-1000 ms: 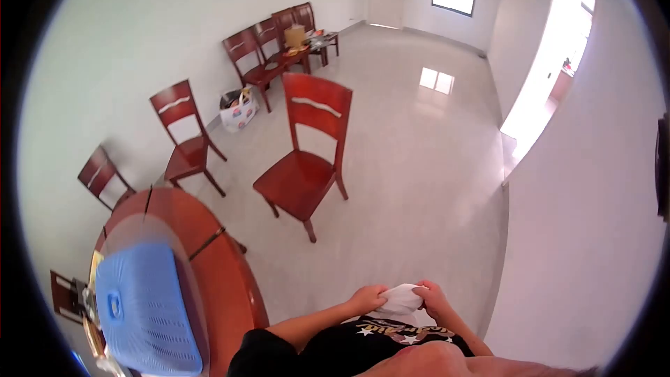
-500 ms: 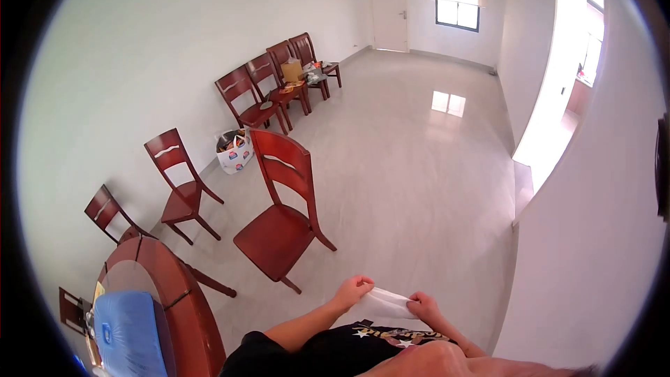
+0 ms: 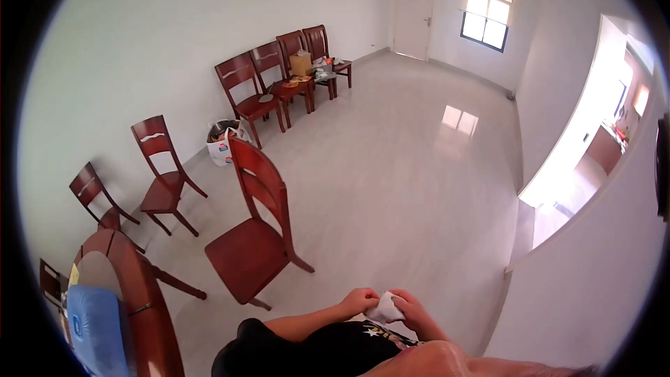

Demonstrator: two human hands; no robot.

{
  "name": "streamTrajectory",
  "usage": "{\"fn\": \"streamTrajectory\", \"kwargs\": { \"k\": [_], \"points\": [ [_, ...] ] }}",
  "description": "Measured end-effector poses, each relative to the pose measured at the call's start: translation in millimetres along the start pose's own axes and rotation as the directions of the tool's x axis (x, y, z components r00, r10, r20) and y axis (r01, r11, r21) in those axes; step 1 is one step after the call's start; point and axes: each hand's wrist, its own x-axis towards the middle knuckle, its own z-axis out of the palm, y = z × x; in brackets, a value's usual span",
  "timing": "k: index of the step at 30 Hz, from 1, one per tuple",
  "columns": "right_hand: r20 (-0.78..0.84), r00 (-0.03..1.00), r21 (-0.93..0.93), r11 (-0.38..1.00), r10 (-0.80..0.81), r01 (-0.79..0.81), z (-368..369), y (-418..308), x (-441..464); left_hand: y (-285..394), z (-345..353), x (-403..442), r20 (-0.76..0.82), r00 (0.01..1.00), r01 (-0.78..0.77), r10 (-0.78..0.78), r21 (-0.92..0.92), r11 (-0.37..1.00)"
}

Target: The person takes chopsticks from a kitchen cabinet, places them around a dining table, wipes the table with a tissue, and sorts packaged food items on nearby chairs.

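A soft white sheet (image 3: 385,309) of thin cloth or paper is bunched at the wearer's waist, at the near edge of the scene, held up off any surface. The left hand (image 3: 359,301) closes on its left edge; the right hand (image 3: 410,306) grips its right side. The handling appears partway along: the sheet is gathered small, but it is neither neatly folded nor set down. Beyond, left of the hands, a glossy reddish-brown wooden chair (image 3: 248,257) stands on the pale, shiny tiled floor (image 3: 391,195). At near left, a blue plastic mesh dome cover (image 3: 99,335) sits on a rounded reddish-brown wooden surface (image 3: 144,286). Farther left, a white patterned carrier bag (image 3: 219,151) rests near a row of matching wooden chairs (image 3: 248,107).
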Motion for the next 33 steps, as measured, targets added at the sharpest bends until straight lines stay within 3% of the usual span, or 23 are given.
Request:
{"fn": "streamTrajectory", "kwargs": {
  "k": [1,3,5,6,8,10,12,15,17,19,20,23,25,27,30,32,33],
  "points": [
    [-0.022,1.000,0.051,0.999,0.001,0.001,-15,-2,15,14,-1,21,0.003,1.000,-0.007,0.007,-0.014,1.000],
    [-0.048,0.999,0.099,0.995,0.023,-0.018,-33,-23,34,47,-4,54,0.027,0.992,-0.123,0.121,0.177,0.976],
    [-0.119,0.993,0.134,0.991,0.028,-0.012,-38,-63,47,86,-10,82,0.046,0.995,-0.095,0.088,0.195,0.976],
    [-0.151,0.988,0.002,1.000,-0.013,0.014,-42,-80,55,92,-15,104,0.049,0.982,-0.189,0.182,0.242,0.952],
    [-0.158,0.987,-0.015,0.999,-0.040,0.038,-53,-100,76,97,-25,149,0.042,0.940,-0.334,0.339,0.319,0.887],
    [-0.169,0.984,-0.023,0.999,-0.051,0.048,-60,-113,91,120,-33,176,0.075,0.951,-0.306,0.299,0.350,0.886],
    [-0.121,0.993,0.243,0.969,-0.014,0.043,-63,-121,108,135,-37,193,0.089,0.949,-0.311,0.302,0.415,0.855],
    [-0.071,0.996,0.261,0.965,0.052,-0.032,-88,-127,141,170,-37,199,0.080,0.981,-0.191,0.174,0.324,0.927],
    [-0.086,0.993,0.315,0.948,0.085,-0.054,-92,-141,158,162,-40,216,0.067,0.982,-0.190,0.178,0.312,0.931],
    [-0.131,0.986,0.149,0.985,0.106,-0.086,-106,-154,178,155,-47,236,0.016,0.963,-0.255,0.269,0.377,0.890],
    [-0.119,0.987,0.146,0.985,0.109,-0.091,-114,-161,189,149,-49,244,-0.109,0.920,-0.301,0.377,0.420,0.856],
    [-0.169,0.984,0.011,0.998,0.064,-0.063,-143,-185,233,135,-79,273,-0.286,0.895,-0.255,0.342,0.301,0.919],
    [-0.122,0.993,-0.067,0.998,0.003,-0.012,-151,-223,262,141,-100,283,-0.393,0.862,-0.200,0.319,0.314,0.928],
    [-0.008,0.995,-0.184,0.978,-0.104,0.101,-154,-266,292,139,-126,297,-0.374,0.892,-0.104,0.253,0.376,0.921],
    [0.141,0.981,-0.208,0.965,-0.133,0.161,-144,-353,316,148,-136,321,-0.456,0.855,-0.086,0.248,0.346,0.934],
    [0.358,0.869,-0.304,0.837,-0.342,0.455,-137,-405,325,179,-134,330,-0.533,0.820,-0.022,0.209,0.335,0.942],
    [0.450,0.822,-0.292,0.813,-0.348,0.504,-131,-437,318,196,-132,339,-0.519,0.831,-0.007,0.200,0.351,0.936]
  ]
}}
